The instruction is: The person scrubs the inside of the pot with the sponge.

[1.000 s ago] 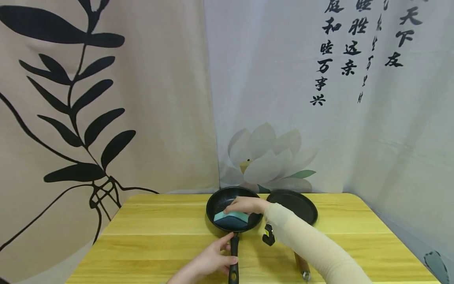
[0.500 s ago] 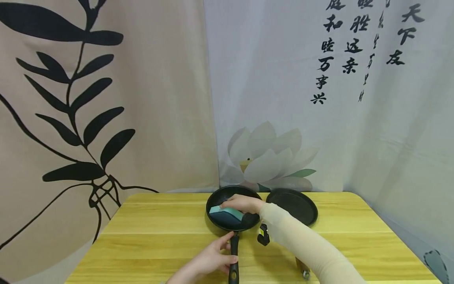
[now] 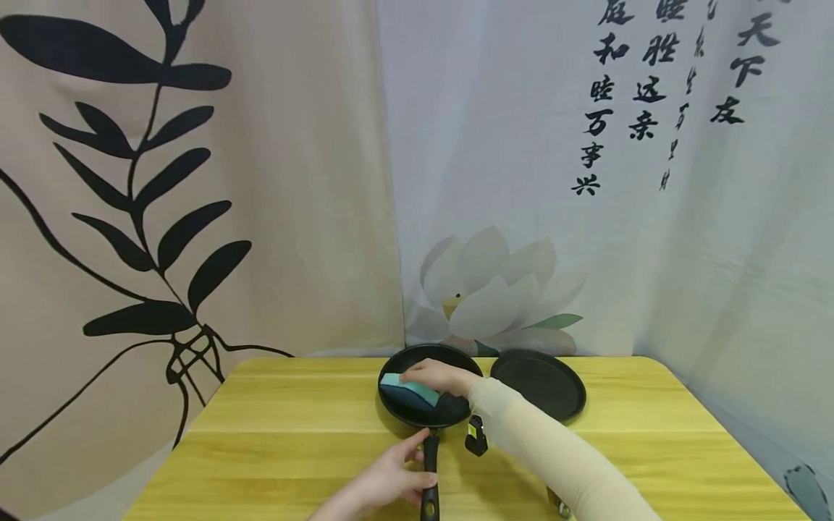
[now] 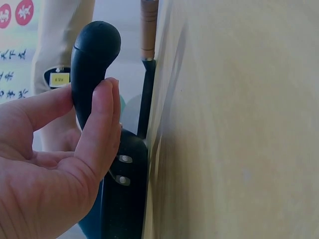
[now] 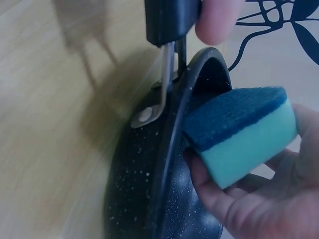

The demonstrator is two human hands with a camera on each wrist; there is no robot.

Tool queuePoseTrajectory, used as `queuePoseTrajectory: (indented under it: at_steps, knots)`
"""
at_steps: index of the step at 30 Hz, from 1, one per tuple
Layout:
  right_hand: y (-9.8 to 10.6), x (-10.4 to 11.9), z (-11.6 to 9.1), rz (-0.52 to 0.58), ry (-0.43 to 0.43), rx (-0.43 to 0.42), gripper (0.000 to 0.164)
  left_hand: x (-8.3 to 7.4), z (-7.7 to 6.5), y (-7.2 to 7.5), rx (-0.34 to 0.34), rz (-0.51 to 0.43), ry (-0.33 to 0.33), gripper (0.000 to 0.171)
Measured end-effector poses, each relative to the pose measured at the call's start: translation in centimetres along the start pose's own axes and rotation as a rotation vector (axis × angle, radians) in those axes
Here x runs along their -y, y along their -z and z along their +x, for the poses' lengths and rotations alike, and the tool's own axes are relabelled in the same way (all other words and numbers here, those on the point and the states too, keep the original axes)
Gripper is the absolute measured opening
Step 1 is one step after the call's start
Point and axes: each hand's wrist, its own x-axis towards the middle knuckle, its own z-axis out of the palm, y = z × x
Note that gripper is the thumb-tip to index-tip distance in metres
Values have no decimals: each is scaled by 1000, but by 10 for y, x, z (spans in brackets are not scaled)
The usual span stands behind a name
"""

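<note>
A black speckled frying pan (image 3: 456,412) stands on the table with its handle (image 3: 430,463) toward the near edge. My left hand (image 3: 394,474) grips that handle between thumb and fingers, which the left wrist view also shows around the black handle (image 4: 89,69). Over the inside of the pan, my right hand (image 3: 439,376) holds a sponge (image 3: 409,392), turquoise with a dark blue scouring side. In the right wrist view the fingers (image 5: 214,194) clasp the turquoise part of the sponge (image 5: 254,144) near the pan's rim. The pan's floor is partly hidden by hand and sponge.
A flat black pan (image 3: 541,380) lies to the right of the frying pan, its wooden handle (image 4: 149,30) mostly behind the right sleeve (image 3: 554,449). The wooden table (image 3: 274,434) ends against a printed curtain (image 3: 313,181) at the back.
My right hand has moved left across the frying pan with the sponge, toward the pan's left side. My left hand keeps its grip on the handle, and the pan stays in place.
</note>
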Motion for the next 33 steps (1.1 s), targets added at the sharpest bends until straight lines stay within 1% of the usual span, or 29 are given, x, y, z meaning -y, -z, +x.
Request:
queuePoseTrajectory:
  at_steps: [4, 7, 11, 18, 22, 26, 29, 33]
  knots:
    - [-3, 2, 3, -62, 33, -2, 40, 3, 0, 1, -5, -13, 0, 75]
    - [-3, 4, 5, -86, 43, 0, 43, 4, 0, 2, -3, -17, 5, 75]
    - [-4, 6, 8, -87, 45, -6, 45, 2, -1, 1, 6, -23, 6, 75]
    - [-4, 6, 16, -99, 53, -45, 44, 0, -1, 2, 32, -17, 13, 77]
    - [-4, 5, 19, -109, 56, -65, 44, 0, 0, 3, 31, -15, 14, 77]
    - [-6, 4, 21, -123, 52, -81, 46, 2, 0, 2, 18, -16, 0, 77]
    - [-7, 4, 22, -168, 62, -97, 48, 2, -1, 2, 18, -24, -8, 77]
    - [-9, 4, 24, -275, 88, -127, 50, 3, -2, 2, 22, -35, -9, 78]
